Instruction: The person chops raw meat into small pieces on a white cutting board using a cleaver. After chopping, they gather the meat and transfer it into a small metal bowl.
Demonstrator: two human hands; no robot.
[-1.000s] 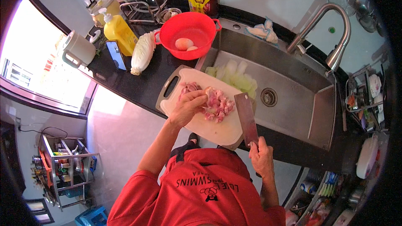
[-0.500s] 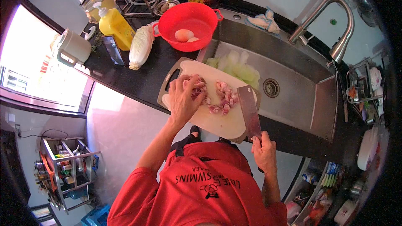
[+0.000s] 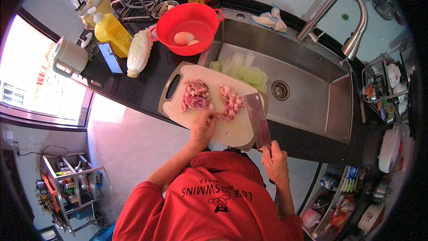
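Observation:
A cream cutting board (image 3: 232, 134) with a grey-brown rim bridges the counter edge and the sink. Two piles of cut raw meat lie on it: a larger left pile (image 3: 196, 94) and a right pile (image 3: 232, 102). My left hand (image 3: 203, 127) is at the board's near side, its fingers closed on a bit of meat (image 3: 220, 116) just below the piles. My right hand (image 3: 275, 163) grips a cleaver (image 3: 257, 120) by its handle. The broad blade rests over the board's right end, beside the right pile.
Pale green leaves (image 3: 243, 69) lie in the steel sink (image 3: 307, 93), beneath a curved faucet (image 3: 339, 0). A red colander (image 3: 189, 22) holding eggs stands behind the board. Left of it are a napa cabbage (image 3: 140, 53), a phone (image 3: 110, 58) and a yellow pump bottle (image 3: 112, 33).
My left hand has moved off the left meat pile toward me, down to the board's near side. My right hand still holds the cleaver. The whole view has shifted slightly.

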